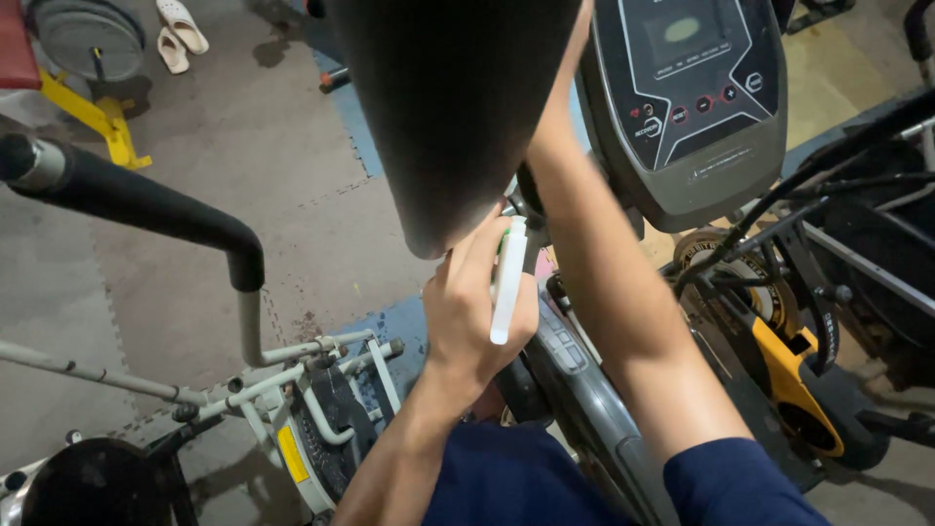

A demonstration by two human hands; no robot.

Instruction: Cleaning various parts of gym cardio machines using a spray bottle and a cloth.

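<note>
At the far upper left of the frame a grey weight plate [86, 37] sits on a yellow stand [97, 122], both cut off by the frame edge, and a pair of pale sandals [179, 34] lies on the floor just right of them. Below, a black foam handlebar [136, 206] crosses the left side above the white frame of an exercise bike [317, 414]. In the middle, the left hand [477, 312] is closed around a white handle [508, 281] with a green tip; what the tool's upper end meets is hidden under a large black padded shape [453, 107] filling the top centre. Nothing here serves as a container. The right forearm [609, 292] rises from lower right to behind that black shape, so the right hand is out of sight and its grip cannot be told. At upper right sits a grey console [696, 93] with a small screen, and a yellow-and-black flywheel housing [794, 385] lies lower right.
</note>
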